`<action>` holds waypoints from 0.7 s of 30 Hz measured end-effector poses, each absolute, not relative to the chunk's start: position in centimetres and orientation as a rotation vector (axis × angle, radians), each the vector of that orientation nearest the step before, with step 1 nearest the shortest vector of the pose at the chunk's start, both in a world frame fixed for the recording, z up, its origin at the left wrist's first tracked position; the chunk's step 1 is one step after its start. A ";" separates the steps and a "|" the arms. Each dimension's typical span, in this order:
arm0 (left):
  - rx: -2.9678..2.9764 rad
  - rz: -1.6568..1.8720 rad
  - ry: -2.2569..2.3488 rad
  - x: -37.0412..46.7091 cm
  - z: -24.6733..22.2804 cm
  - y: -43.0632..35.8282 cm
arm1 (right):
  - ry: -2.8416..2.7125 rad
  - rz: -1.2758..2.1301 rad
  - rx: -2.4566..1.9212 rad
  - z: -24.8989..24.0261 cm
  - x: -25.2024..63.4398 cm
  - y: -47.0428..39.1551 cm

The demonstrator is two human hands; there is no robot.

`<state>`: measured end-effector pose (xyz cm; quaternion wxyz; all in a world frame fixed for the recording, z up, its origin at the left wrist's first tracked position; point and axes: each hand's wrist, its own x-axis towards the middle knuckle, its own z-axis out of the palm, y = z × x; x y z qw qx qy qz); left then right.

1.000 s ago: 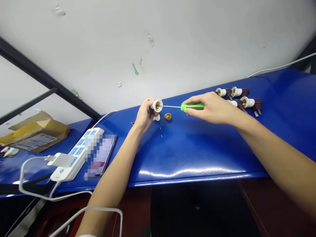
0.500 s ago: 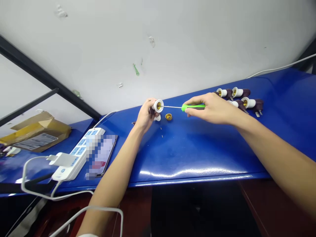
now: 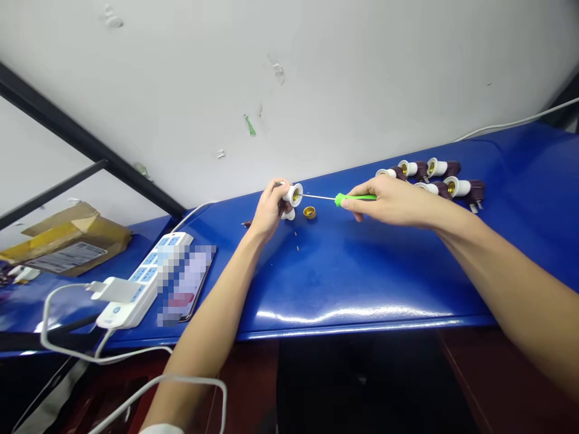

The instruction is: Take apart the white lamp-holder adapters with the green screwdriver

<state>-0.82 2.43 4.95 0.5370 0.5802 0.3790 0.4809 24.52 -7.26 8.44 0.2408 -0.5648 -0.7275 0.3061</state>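
My left hand (image 3: 270, 211) is closed around a white and brown lamp socket (image 3: 291, 194), its brass-lined mouth turned to the right. In my right hand (image 3: 377, 199) is a screwdriver (image 3: 355, 199) with a green and dark handle, held level. Its thin shaft points left, and the tip is at or just inside the socket's mouth; how deep, I cannot tell. Below the socket, a loose brass threaded ring (image 3: 309, 213) lies on the blue table (image 3: 344, 271). Another white socket part (image 3: 288, 214) shows beside my left fingers, partly hidden. Tiny screws (image 3: 297, 248) lie nearer the front.
Several white and brown plug-in lamp sockets (image 3: 458, 187) stand at the right rear. On the left are a phone (image 3: 192, 283), a white power strip (image 3: 149, 271) with a charger and cable, and a torn yellow package (image 3: 81, 247). A wall closes off the back.
The socket's mouth has turned slightly and shifted a little right in my left hand. My right fingers have changed their hold on the screwdriver handle, which has moved slightly right.
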 end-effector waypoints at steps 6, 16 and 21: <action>1.364 1.155 0.873 -0.7 5.0 2.4 | -1.798 1.259 -1.435 7.8 24.8 -6.6; 1.278 1.200 0.902 -0.8 5.5 2.5 | -2.002 0.401 -1.237 6.3 24.1 -6.1; 1.273 1.168 0.837 -0.6 5.3 2.5 | -2.026 0.357 -1.343 6.1 24.1 -6.1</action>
